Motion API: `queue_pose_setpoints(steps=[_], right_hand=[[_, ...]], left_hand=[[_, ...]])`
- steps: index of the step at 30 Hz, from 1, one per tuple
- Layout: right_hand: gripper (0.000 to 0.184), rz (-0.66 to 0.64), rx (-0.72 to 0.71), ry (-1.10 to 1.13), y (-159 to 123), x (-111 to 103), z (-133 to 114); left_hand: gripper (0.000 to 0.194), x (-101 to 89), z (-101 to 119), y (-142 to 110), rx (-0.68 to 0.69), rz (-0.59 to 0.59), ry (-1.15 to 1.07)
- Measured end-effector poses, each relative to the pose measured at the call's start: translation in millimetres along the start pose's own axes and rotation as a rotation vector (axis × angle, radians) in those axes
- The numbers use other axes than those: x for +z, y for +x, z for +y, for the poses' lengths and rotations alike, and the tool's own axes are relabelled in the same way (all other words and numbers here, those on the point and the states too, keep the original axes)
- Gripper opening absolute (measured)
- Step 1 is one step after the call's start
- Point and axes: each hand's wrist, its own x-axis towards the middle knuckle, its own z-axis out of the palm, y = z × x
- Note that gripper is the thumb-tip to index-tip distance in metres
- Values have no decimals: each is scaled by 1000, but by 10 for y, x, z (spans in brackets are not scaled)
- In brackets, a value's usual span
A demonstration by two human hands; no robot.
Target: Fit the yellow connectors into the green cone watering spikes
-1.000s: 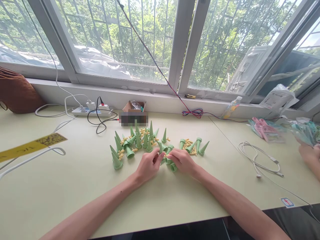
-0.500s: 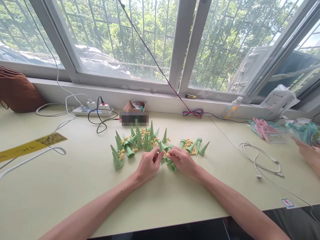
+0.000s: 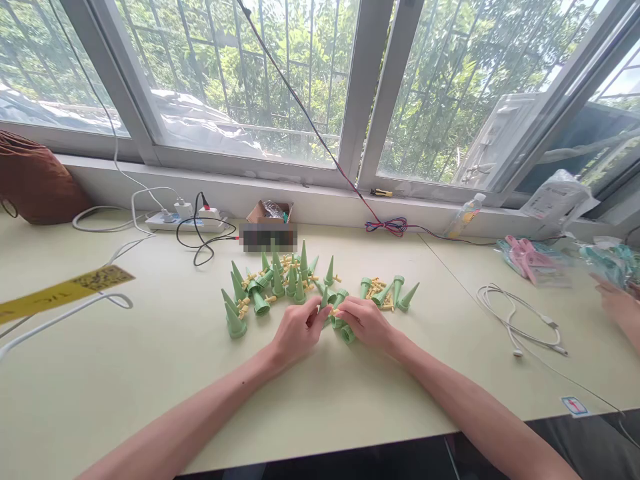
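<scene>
My left hand (image 3: 301,328) is closed around a green plastic watering spike (image 3: 325,297), whose pointed tip stands up above the fingers. With finger and thumb, my right hand (image 3: 366,321) pinches a small yellow valve (image 3: 335,311) against the side of that spike; how deep it sits is hidden by the fingers. Loose green spikes (image 3: 347,334) lie just under and between the hands. Beyond my left hand stands a cluster of green spikes (image 3: 278,283), many with yellow valves in their sides. Past my right hand, more spikes (image 3: 409,297) surround a small heap of yellow valves (image 3: 388,299).
A small open cardboard box (image 3: 271,213) and a power strip (image 3: 185,225) sit by the window ledge. On the right are a coiled white cable (image 3: 510,313), a bottle (image 3: 465,215), pink clips in plastic (image 3: 525,257) and another person's hand (image 3: 617,303). A yellow tag (image 3: 65,293) hangs at left.
The spike in my left hand has tilted slightly and shifted a little to the right. Both hands stay nearly in place. The other person's hand at the right edge has moved slightly.
</scene>
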Motion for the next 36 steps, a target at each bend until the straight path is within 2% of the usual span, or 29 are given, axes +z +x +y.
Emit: queue_pose_setpoints(steps=[4,8,16,25,36], right_hand=[[20,27,37,30,2,18,3],[15,28,47,56,0,26,4],[21,52,26,54,13,-7,-10],[22,13,6,58,-2,-11,32],[29,-47,12,33,-17,-28,48]], left_hand=[[34,14,-1,1,-16,28,21],[34,13,2,6,-30,31,21],[11,-34,2,21,-76,-81,-59],[7,-49,-15,32,-47,-119,-127],[9,-74,10,41,-19,-115,-60]])
